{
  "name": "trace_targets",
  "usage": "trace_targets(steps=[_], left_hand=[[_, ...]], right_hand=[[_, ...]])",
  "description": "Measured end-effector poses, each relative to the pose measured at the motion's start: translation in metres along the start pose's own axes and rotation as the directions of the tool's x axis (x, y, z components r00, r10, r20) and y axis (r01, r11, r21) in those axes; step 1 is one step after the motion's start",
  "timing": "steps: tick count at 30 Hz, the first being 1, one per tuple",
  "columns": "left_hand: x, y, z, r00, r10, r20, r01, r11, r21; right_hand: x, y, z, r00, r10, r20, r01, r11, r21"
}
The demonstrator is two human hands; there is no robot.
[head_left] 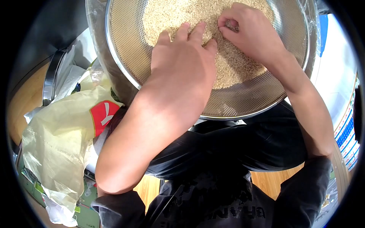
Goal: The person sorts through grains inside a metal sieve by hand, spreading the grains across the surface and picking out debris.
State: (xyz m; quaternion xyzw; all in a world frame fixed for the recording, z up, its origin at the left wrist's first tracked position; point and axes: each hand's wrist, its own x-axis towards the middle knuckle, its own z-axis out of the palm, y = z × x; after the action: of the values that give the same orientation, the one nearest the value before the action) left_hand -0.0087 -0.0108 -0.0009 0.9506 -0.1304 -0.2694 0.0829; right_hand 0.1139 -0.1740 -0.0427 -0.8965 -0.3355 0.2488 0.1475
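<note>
A wide perforated metal colander (243,100) fills the top of the view, with a heap of small pale tan grains (232,78) in it. My left hand (184,57) lies palm down on the heap, its fingers spread and the tips touching or sunk in the grains. To its right, my right hand (253,34) is curled over the heap, thumb and forefinger brought together in a pinch. Whatever sits between those fingertips, if anything, is too small to tell. Under the left palm the grains are hidden.
Clear plastic (95,22) shows around the colander's rim. At left hangs a creamy plastic bag (57,140) with a red mark, near a round wooden-looking item with a metal band (49,78). My legs (228,152) are below the colander. A white surface (336,60) stands at right.
</note>
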Motion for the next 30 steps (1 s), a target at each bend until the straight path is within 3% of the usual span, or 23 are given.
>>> trace_targets(steps=[1,3,4,6,9,13,15,19,21,22,24,30], left_hand=[[0.000,0.000,0.001,1.000,0.000,-0.009,0.000,1.000,-0.008],[-0.001,0.001,0.001,1.000,0.002,-0.017,-0.002,1.000,-0.015],[-0.001,0.002,0.001,1.000,0.006,-0.021,-0.006,1.000,0.006],[-0.001,0.002,0.001,1.000,0.011,-0.024,-0.010,1.000,0.026],[-0.001,0.002,0.002,0.999,0.013,-0.036,-0.012,0.999,0.029],[-0.002,0.002,0.000,0.999,0.007,-0.036,-0.007,1.000,0.011],[-0.002,0.002,0.000,0.999,0.005,-0.032,-0.004,1.000,0.028],[0.001,0.002,0.003,1.000,-0.003,-0.024,0.004,1.000,0.026],[0.002,0.003,0.003,1.000,-0.006,-0.024,0.007,0.999,0.037],[0.002,0.003,0.002,1.000,-0.008,-0.018,0.009,0.999,0.036],[0.001,0.003,0.000,1.000,-0.011,-0.014,0.011,0.999,0.034],[0.003,0.002,-0.003,0.998,-0.024,0.058,0.023,1.000,0.019]], right_hand=[[-0.001,0.012,0.010,1.000,0.000,0.000,0.000,1.000,0.000],[-0.003,0.033,0.032,0.950,-0.220,-0.221,0.233,0.972,0.031],[-0.004,0.032,0.030,0.950,-0.219,-0.222,0.232,0.972,0.032],[-0.007,0.025,0.022,0.984,-0.167,-0.056,0.158,0.977,-0.147],[-0.002,0.041,0.045,0.940,-0.283,-0.190,0.249,0.950,-0.187],[-0.002,0.012,0.012,0.981,-0.185,-0.062,0.175,0.974,-0.142],[0.000,-0.016,-0.016,0.986,0.078,0.147,-0.086,0.995,0.045],[0.002,0.007,0.017,0.999,-0.018,-0.048,0.017,1.000,-0.018],[0.004,0.016,0.027,0.919,-0.299,-0.255,0.255,0.948,-0.192],[0.003,0.015,0.026,0.919,-0.300,-0.255,0.256,0.947,-0.192],[0.000,0.007,0.020,0.972,-0.167,-0.163,0.171,0.985,0.016],[-0.005,0.003,-0.001,0.978,-0.149,-0.143,0.159,0.986,0.057]])
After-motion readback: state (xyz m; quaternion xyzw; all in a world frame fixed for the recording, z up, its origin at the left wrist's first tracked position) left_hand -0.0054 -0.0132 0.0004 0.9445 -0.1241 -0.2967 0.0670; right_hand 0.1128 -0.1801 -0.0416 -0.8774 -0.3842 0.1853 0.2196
